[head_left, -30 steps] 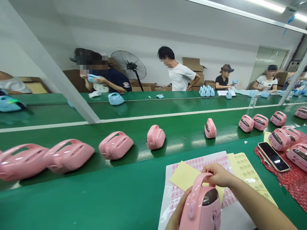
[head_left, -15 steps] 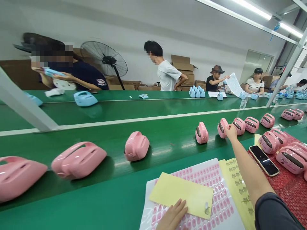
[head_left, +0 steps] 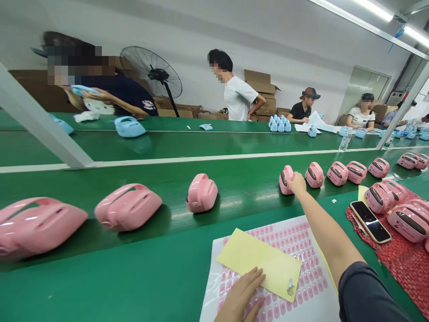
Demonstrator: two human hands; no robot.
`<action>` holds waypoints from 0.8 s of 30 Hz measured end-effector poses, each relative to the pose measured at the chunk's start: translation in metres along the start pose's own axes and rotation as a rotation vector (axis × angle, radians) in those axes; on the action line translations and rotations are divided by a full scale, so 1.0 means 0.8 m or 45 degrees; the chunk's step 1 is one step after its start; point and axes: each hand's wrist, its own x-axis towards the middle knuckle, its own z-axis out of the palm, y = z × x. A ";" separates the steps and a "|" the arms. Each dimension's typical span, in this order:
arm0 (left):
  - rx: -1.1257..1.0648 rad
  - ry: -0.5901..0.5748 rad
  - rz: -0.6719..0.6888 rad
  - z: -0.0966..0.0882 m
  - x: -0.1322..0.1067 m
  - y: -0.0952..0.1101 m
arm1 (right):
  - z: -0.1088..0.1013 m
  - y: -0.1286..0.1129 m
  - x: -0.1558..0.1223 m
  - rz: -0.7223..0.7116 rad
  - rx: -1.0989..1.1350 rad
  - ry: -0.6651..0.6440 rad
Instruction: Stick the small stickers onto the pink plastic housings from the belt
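My right hand (head_left: 297,182) reaches out over the green belt, its fingers closed on a pink plastic housing (head_left: 285,181) with a top handle and a dark window. My left hand (head_left: 241,296) lies with fingers stretched out, on the lower edge of a yellow card (head_left: 259,264) and a white sheet of pink oval stickers (head_left: 310,273). A small printed sticker (head_left: 291,290) shows at the card's lower right corner. Just right of my right hand stands another pink housing (head_left: 314,175), with several more in a row beyond it.
More pink housings (head_left: 129,207) stand on the belt (head_left: 244,201) at left. At right, a phone (head_left: 370,222) and several housings rest on red bubble wrap (head_left: 402,273). White posts (head_left: 43,116) frame the line. Co-workers handle blue housings (head_left: 130,127) across the belt; a fan (head_left: 152,71) stands behind.
My right hand has moved left from one pink housing to the one beside it. The view has shifted slightly. Across the belt, a co-worker's raised paper has come down.
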 end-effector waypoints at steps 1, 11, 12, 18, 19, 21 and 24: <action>-0.075 0.019 -0.099 -0.003 0.002 0.005 | -0.001 -0.006 -0.009 -0.011 0.033 -0.026; -1.112 0.340 -0.594 -0.015 0.009 0.037 | -0.025 -0.038 -0.181 0.240 0.597 -0.761; -1.134 0.311 -0.615 -0.017 0.001 0.036 | -0.023 -0.036 -0.199 0.307 0.679 -0.870; -1.276 0.275 -0.739 -0.026 -0.016 0.049 | -0.037 0.008 -0.253 0.246 0.638 -0.931; -1.313 0.293 -0.751 -0.026 -0.011 0.053 | -0.043 0.022 -0.256 0.099 0.467 -0.818; -1.352 0.333 -0.768 -0.026 0.000 0.060 | -0.051 0.050 -0.262 -0.185 0.095 -0.619; -1.325 0.381 -0.828 -0.024 0.012 0.066 | -0.048 0.091 -0.276 -0.418 -0.271 -0.538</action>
